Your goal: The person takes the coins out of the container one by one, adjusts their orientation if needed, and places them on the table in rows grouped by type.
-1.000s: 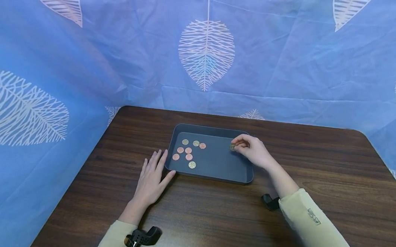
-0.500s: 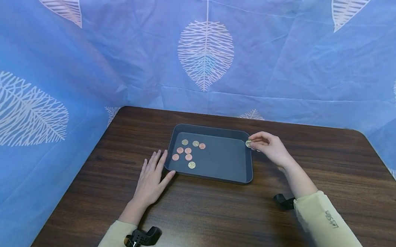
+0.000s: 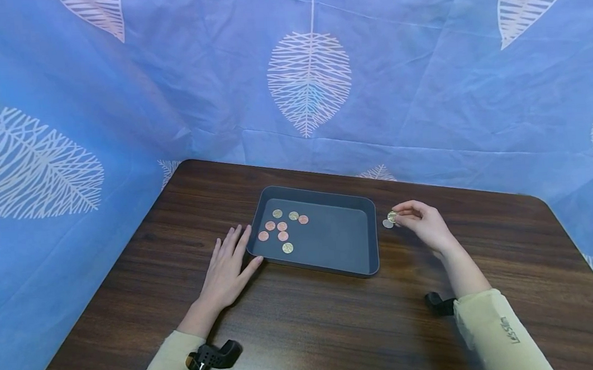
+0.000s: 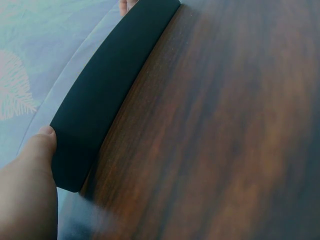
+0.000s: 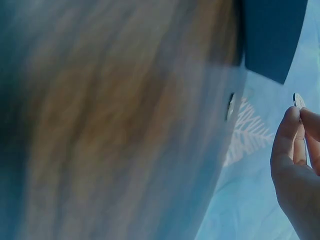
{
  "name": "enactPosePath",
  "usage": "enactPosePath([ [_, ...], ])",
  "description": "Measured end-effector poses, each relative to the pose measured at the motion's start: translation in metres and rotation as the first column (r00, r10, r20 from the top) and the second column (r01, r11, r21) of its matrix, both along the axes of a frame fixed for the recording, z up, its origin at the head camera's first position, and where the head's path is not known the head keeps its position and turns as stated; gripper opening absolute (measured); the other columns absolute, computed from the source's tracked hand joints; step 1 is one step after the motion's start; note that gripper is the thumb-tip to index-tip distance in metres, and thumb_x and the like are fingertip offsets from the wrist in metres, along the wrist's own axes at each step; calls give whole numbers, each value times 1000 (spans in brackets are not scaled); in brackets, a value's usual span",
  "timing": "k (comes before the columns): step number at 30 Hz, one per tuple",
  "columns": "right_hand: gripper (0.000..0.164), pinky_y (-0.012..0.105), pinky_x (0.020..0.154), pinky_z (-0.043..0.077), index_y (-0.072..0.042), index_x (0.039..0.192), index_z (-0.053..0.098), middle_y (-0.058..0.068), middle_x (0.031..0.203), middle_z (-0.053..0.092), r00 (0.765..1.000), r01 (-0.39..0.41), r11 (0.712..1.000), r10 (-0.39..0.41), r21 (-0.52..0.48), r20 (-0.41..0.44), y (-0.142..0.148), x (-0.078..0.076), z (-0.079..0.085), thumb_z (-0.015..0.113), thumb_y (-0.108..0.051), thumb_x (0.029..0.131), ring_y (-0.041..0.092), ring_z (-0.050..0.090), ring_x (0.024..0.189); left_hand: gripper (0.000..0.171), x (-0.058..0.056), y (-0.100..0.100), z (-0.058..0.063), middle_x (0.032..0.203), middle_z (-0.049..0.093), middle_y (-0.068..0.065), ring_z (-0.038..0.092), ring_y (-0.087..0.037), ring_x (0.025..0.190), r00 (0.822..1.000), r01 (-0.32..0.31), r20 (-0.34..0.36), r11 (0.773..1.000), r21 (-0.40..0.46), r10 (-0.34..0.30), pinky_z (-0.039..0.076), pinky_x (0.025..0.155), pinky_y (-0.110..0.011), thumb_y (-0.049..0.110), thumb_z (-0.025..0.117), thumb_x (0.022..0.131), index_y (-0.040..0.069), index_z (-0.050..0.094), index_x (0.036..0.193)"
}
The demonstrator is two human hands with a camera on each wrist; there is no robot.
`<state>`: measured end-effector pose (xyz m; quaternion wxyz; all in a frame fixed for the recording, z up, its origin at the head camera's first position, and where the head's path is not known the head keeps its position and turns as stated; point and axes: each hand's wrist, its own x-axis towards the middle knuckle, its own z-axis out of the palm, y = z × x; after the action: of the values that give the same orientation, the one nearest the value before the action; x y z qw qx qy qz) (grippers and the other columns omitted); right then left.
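Note:
My right hand (image 3: 424, 226) pinches a gold-coloured coin (image 3: 391, 216) between thumb and fingers, just off the right side of the dark grey tray (image 3: 341, 266). Below that coin a silver coin (image 3: 388, 224) lies on the table; in the right wrist view the held coin (image 5: 298, 101) stands on edge above the thumb tip. At the tray's near left corner rests my left hand (image 3: 225, 270), fingers spread straight, its thumb touching the tray wall (image 4: 100, 90). Several copper coins (image 3: 283, 236) and gold-coloured coins (image 3: 287, 248) lie flat in the tray's left half.
The dark wood table (image 3: 329, 328) extends around the tray on all sides. Behind it and to the left hangs a blue cloth (image 3: 210, 72) with white leaf prints. A black wrist camera (image 3: 215, 355) sits on the left sleeve, another wrist camera (image 3: 440, 304) on the right.
My right hand has carried the pinched gold-coloured coin rightward, from over the tray across its right rim to above the table. The silver coin has come into view. My left hand has stayed still.

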<state>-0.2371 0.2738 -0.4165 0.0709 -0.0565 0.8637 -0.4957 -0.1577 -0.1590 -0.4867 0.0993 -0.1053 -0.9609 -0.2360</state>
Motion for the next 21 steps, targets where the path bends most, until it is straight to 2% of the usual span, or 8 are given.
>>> enactPosePath([
  [7, 43, 39, 90, 47, 3, 130, 50, 20, 122, 53, 1000, 24, 1000, -24, 14, 17, 12, 1, -6, 55, -26, 98, -2, 57, 95, 74, 0, -1, -1, 156, 22, -13, 14, -30, 144, 1000, 1, 13, 1000, -6, -1, 7, 114, -52, 61, 38, 95, 23, 16, 155],
  [11, 42, 36, 89, 49, 4, 131, 49, 22, 123, 53, 999, 32, 999, -32, 3, 26, 16, -1, -10, 54, -23, 99, 3, 60, 96, 74, 1, -1, 0, 156, 22, -12, 14, -29, 144, 1000, 4, 16, 1000, -1, -4, 7, 114, -52, 60, 39, 95, 23, 16, 155],
  [16, 43, 27, 82, 49, 5, 130, 50, 22, 120, 54, 999, 42, 999, -42, 18, 16, 19, -2, -14, 55, -24, 99, 4, 61, 92, 74, 1, -1, 1, 156, 21, -12, 12, -27, 145, 1000, 5, 23, 1000, 0, -5, 5, 115, -51, 60, 39, 95, 23, 15, 155],
  [21, 41, 25, 79, 51, 7, 128, 50, 22, 117, 54, 998, 54, 998, -55, 7, 20, 21, -3, -15, 55, -20, 98, 2, 61, 89, 74, 1, -1, 1, 157, 21, -11, 12, -27, 145, 1000, 4, 30, 1000, 2, -4, 5, 115, -51, 60, 38, 95, 24, 15, 155],
])
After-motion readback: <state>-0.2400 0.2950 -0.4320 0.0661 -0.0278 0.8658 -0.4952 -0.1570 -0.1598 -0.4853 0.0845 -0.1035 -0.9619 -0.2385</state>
